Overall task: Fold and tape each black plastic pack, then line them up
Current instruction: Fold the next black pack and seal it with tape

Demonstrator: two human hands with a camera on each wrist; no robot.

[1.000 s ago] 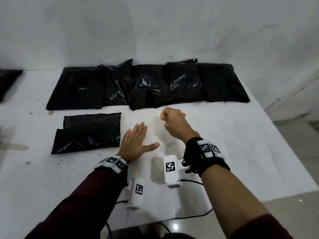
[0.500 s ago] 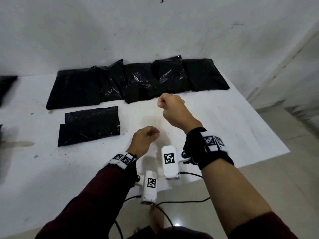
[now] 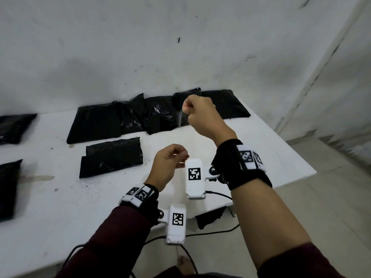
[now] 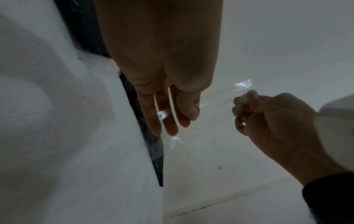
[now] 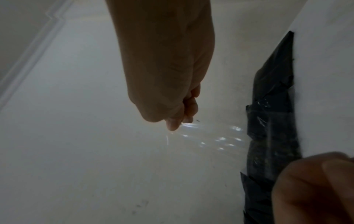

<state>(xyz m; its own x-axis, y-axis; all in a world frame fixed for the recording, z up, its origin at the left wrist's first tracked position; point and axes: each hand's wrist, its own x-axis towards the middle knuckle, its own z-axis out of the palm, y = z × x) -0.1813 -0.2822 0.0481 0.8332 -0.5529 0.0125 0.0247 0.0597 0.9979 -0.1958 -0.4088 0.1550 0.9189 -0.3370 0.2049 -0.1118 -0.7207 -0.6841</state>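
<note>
A strip of clear tape (image 3: 181, 119) hangs from my right hand (image 3: 185, 110), which is raised above the back row of black packs (image 3: 156, 113) and pinches the tape's top end. In the right wrist view the tape (image 5: 210, 136) runs from that hand (image 5: 176, 122) toward my left thumb (image 5: 316, 189). My left hand (image 3: 180, 158) is lifted off the table with its fingers curled at the lower end of the tape. One folded black pack (image 3: 111, 157) lies alone to the left of my left hand.
The white table (image 3: 261, 157) ends close on the right, with tiled floor beyond. More black packs lie at the far left (image 3: 14, 127) and at the left edge (image 3: 8, 189). A wall stands just behind the back row.
My left hand has left the table and curled its fingers. My right hand has risen and moved away over the back row, drawing the tape out. The view has swung to the right.
</note>
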